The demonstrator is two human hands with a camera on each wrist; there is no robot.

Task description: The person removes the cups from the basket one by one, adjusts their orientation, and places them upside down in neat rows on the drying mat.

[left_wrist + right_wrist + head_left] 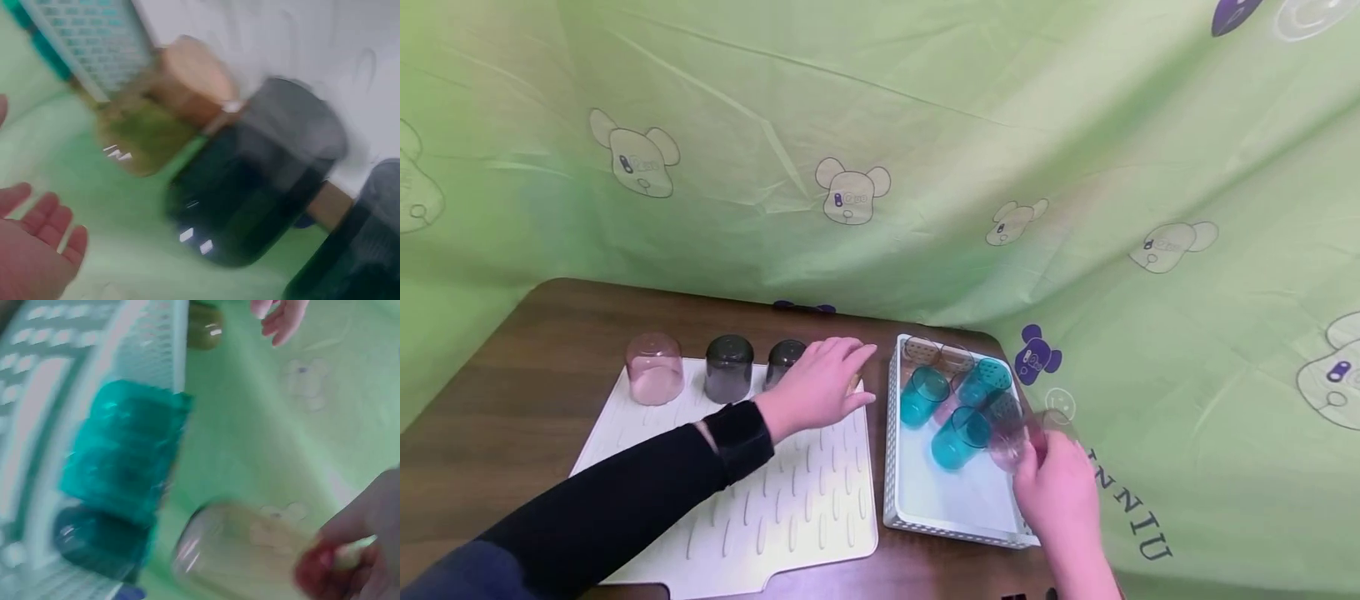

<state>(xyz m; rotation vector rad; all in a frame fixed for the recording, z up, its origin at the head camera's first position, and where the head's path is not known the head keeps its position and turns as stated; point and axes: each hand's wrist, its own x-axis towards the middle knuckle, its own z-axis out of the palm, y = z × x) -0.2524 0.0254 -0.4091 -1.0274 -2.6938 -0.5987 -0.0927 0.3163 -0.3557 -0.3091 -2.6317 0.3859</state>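
Note:
My right hand (1060,492) grips a pale see-through glass (231,556) by one end, above the right side of a white basket (891,467). Motion blurs this glass. Inside the basket lie several teal glasses (958,437) among clear and darker ones. Over the back right of a white drying mat (820,500) my left hand (812,383) hangs with fingers spread, holding nothing. Nearest to it, an amber glass (150,134) stands upside down, mostly hidden behind the hand in the head view. Two dark glasses (728,367) and a pink glass (655,371) continue that row leftward.
The mat and basket stand side by side on a dark brown wooden table (490,367), with a narrow gap between them. A green curtain (737,167) with bear prints hangs close behind and along the right side. Small black objects (1015,596) lie at the front edge.

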